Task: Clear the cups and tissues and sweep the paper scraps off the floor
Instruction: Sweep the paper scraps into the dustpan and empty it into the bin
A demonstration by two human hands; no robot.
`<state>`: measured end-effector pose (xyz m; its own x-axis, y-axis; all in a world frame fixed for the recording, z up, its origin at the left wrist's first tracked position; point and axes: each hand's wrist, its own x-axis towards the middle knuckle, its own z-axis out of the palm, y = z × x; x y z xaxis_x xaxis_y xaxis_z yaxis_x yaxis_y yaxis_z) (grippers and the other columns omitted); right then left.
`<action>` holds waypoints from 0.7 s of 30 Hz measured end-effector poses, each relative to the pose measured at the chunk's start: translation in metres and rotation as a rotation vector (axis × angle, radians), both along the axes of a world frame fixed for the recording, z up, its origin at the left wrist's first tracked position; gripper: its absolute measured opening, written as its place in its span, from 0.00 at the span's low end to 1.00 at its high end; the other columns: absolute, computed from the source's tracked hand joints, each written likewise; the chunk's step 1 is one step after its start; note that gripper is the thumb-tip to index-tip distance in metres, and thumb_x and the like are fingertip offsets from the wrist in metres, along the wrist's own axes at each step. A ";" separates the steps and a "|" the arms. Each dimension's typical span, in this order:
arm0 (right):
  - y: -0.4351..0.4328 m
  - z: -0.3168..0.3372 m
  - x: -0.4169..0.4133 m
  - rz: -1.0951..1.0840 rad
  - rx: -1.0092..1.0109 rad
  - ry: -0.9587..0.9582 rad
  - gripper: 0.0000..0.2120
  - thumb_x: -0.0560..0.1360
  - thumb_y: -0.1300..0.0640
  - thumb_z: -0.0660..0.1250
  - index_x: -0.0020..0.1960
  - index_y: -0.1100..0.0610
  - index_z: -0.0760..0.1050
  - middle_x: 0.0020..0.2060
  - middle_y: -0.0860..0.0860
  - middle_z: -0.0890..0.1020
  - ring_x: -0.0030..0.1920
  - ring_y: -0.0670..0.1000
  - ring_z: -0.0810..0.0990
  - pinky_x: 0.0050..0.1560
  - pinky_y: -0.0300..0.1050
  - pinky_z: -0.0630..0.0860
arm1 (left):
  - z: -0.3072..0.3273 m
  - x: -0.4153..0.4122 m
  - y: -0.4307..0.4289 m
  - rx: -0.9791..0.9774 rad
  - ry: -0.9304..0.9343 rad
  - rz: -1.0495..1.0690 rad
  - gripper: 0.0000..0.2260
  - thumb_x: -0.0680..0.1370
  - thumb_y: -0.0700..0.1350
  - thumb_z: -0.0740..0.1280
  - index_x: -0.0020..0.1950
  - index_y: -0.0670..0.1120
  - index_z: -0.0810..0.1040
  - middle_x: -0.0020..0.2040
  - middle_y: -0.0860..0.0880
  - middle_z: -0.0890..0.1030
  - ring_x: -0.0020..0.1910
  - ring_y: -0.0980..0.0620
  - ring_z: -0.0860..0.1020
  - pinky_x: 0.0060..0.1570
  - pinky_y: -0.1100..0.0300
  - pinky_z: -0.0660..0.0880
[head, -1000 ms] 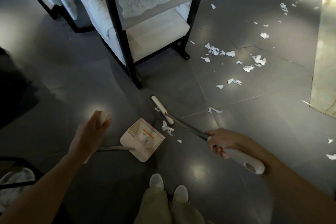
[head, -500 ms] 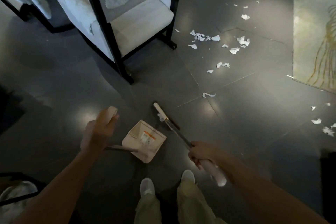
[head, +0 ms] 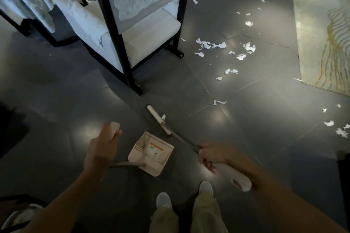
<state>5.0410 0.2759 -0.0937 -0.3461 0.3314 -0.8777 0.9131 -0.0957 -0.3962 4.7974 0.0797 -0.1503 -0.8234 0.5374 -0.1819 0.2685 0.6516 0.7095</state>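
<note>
The right hand [head: 212, 155] is clenched round the one broom [head: 181, 140], where its thin metal shaft meets a smooth white plastic grip. The narrow, rounded white broom head lies on the floor [head: 75, 100] just beyond the dustpan, and a single torn scrap [head: 163, 117] touches it. The left hand [head: 102, 149] curls round the pale rounded top of the dustpan's slim rod handle. The one dustpan [head: 151, 154], squarish beige plastic with comb teeth on its edges and an orange-striped label inside, sits between the two hands. White, crumpled, ragged paper scraps [head: 210, 45], well over a dozen, are scattered over the glossy dark tiles to the right of a black-framed chair [head: 121, 43], which has pale cushions and a lace cover. The scraps reach toward a pale rug [head: 322, 34] with golden lines. Two pale shoes [head: 163, 200] stand below.
</note>
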 end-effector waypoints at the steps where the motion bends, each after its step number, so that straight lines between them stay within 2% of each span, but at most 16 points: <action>1: 0.004 -0.005 -0.009 0.002 0.020 -0.005 0.18 0.73 0.67 0.62 0.63 0.65 0.72 0.28 0.52 0.74 0.23 0.45 0.72 0.26 0.37 0.70 | 0.001 -0.002 -0.003 0.010 -0.001 0.011 0.09 0.77 0.61 0.59 0.48 0.57 0.70 0.34 0.48 0.76 0.31 0.49 0.76 0.29 0.52 0.75; 4: 0.015 -0.026 -0.038 0.059 0.073 -0.018 0.16 0.72 0.67 0.61 0.60 0.65 0.71 0.29 0.56 0.76 0.23 0.49 0.74 0.28 0.42 0.73 | 0.001 -0.010 -0.003 0.046 -0.003 0.045 0.05 0.78 0.57 0.59 0.47 0.57 0.69 0.34 0.49 0.76 0.30 0.50 0.76 0.27 0.54 0.73; 7: 0.020 -0.053 -0.060 0.162 0.138 -0.057 0.11 0.72 0.65 0.60 0.54 0.63 0.73 0.21 0.53 0.77 0.19 0.47 0.75 0.27 0.36 0.72 | 0.000 -0.022 0.008 0.019 0.015 0.049 0.05 0.79 0.56 0.59 0.46 0.57 0.68 0.34 0.48 0.75 0.29 0.52 0.75 0.25 0.59 0.72; 8: 0.018 -0.061 -0.065 0.186 0.139 -0.075 0.09 0.73 0.64 0.61 0.52 0.62 0.73 0.21 0.51 0.78 0.19 0.46 0.75 0.26 0.35 0.71 | 0.000 -0.027 0.013 0.010 0.010 0.060 0.05 0.79 0.56 0.59 0.45 0.57 0.68 0.34 0.48 0.75 0.29 0.52 0.74 0.25 0.60 0.71; 10: 0.012 -0.070 -0.074 0.187 0.091 -0.079 0.08 0.73 0.64 0.61 0.50 0.61 0.74 0.28 0.53 0.80 0.24 0.48 0.77 0.30 0.37 0.74 | 0.003 -0.036 0.023 0.000 -0.004 0.083 0.07 0.79 0.55 0.59 0.44 0.55 0.68 0.34 0.47 0.75 0.29 0.52 0.74 0.24 0.59 0.71; 12: 0.008 -0.071 -0.078 0.114 -0.038 -0.081 0.06 0.72 0.64 0.60 0.43 0.62 0.76 0.29 0.56 0.78 0.26 0.50 0.76 0.35 0.41 0.74 | 0.006 -0.043 0.033 -0.034 0.036 0.069 0.08 0.79 0.55 0.58 0.44 0.53 0.67 0.35 0.47 0.75 0.30 0.50 0.75 0.24 0.58 0.71; 14: 0.007 -0.061 -0.073 -0.096 -0.215 -0.059 0.10 0.73 0.64 0.59 0.34 0.59 0.72 0.22 0.51 0.75 0.21 0.46 0.72 0.28 0.39 0.71 | 0.010 -0.044 0.041 -0.067 0.071 0.047 0.09 0.80 0.56 0.57 0.46 0.52 0.66 0.35 0.46 0.75 0.31 0.48 0.76 0.25 0.57 0.72; 17: 0.011 -0.046 -0.064 -0.251 -0.298 0.060 0.09 0.73 0.65 0.59 0.35 0.58 0.70 0.18 0.47 0.73 0.17 0.42 0.70 0.18 0.34 0.66 | 0.014 -0.048 0.052 -0.068 0.065 0.016 0.10 0.80 0.56 0.57 0.48 0.50 0.67 0.35 0.45 0.75 0.31 0.47 0.77 0.26 0.56 0.73; 21: 0.027 -0.039 -0.068 -0.335 -0.341 0.108 0.08 0.73 0.66 0.59 0.37 0.59 0.69 0.18 0.48 0.73 0.17 0.43 0.70 0.17 0.33 0.65 | 0.018 -0.053 0.061 -0.044 0.044 0.024 0.08 0.80 0.55 0.57 0.50 0.51 0.67 0.35 0.45 0.76 0.30 0.48 0.77 0.22 0.58 0.71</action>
<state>4.9729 0.3027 -0.1332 -0.3645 0.1405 -0.9205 0.7653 -0.5180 -0.3821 4.7442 0.1408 -0.1327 -0.8437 0.5098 -0.1681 0.2827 0.6882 0.6682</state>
